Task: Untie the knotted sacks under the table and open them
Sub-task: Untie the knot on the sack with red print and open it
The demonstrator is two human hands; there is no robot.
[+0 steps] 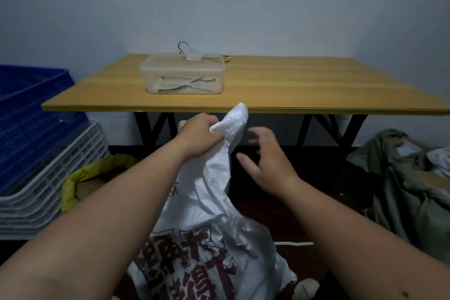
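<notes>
A white woven sack (207,221) with dark red printed characters stands in front of me, its twisted neck pulled up toward the table edge. My left hand (198,135) grips that neck just below its bunched top end. My right hand (264,156) hovers just right of the neck, fingers spread and loosely bent, touching nothing. A yellow-green sack (80,178) lies on the floor to the left, its mouth partly showing. An olive-green sack (404,192) lies crumpled on the floor at the right.
A wooden table (304,90) on black legs stands ahead against the wall, carrying a clear plastic box (182,75) with thin ties and a hanger behind it. Blue crates (26,114) and white trays (46,187) are stacked at the left.
</notes>
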